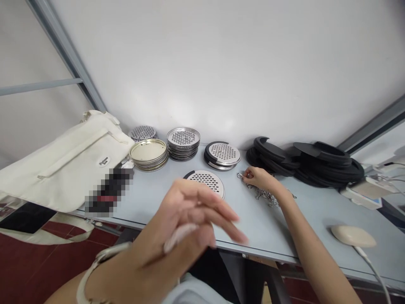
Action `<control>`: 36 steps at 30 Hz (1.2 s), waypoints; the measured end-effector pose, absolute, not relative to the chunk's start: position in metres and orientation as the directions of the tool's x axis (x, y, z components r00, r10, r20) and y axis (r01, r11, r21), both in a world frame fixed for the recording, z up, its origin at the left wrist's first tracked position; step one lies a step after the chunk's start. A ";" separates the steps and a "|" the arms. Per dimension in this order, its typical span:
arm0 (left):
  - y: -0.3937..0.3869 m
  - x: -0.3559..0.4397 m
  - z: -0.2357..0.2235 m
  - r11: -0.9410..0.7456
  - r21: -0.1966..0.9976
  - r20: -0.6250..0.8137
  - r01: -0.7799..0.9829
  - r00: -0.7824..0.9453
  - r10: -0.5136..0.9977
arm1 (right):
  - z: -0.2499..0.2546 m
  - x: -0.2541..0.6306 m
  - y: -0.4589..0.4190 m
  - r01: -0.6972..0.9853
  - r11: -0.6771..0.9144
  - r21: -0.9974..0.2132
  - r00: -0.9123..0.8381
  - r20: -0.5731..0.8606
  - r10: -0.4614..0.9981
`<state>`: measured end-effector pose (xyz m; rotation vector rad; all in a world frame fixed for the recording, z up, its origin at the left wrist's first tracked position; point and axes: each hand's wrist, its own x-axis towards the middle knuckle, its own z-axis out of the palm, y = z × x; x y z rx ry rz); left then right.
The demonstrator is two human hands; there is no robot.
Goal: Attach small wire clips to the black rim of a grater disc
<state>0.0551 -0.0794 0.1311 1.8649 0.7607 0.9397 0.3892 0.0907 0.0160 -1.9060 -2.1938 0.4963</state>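
Observation:
My left hand hovers close to the camera above the table's front edge, fingers stretched out and apart, holding nothing; a pale band circles its wrist. My right hand reaches across the grey table and pinches a small metal clip at the edge of a pile of metal clips. A single perforated metal disc in a black ring lies flat just left of that hand. Behind it sits a short stack of the same discs.
Along the wall stand a stack of perforated metal discs, a stack of gold-toned lids, another perforated disc and piles of black rubber rings. A cream cloth bag lies at left, a beige mouse at right.

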 end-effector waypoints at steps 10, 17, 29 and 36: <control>-0.009 0.025 0.045 -0.791 0.126 0.164 0.599 0.774 0.612 | 0.031 0.361 0.073 0.738 0.220 -0.638 -0.373 -0.114 0.921; 0.014 0.024 0.026 -0.718 0.253 0.160 0.649 0.704 0.692 | 0.023 0.330 0.062 0.473 0.144 -0.869 -0.558 -0.169 0.812; 0.019 0.023 0.018 -0.652 0.429 0.146 0.625 0.664 0.733 | 0.041 0.323 0.055 0.005 -0.067 -0.998 -0.547 -0.059 0.835; 0.014 0.032 0.034 -0.330 0.743 0.042 0.582 0.451 0.891 | 0.046 0.324 0.055 -0.051 -0.064 -0.997 -0.530 -0.027 0.848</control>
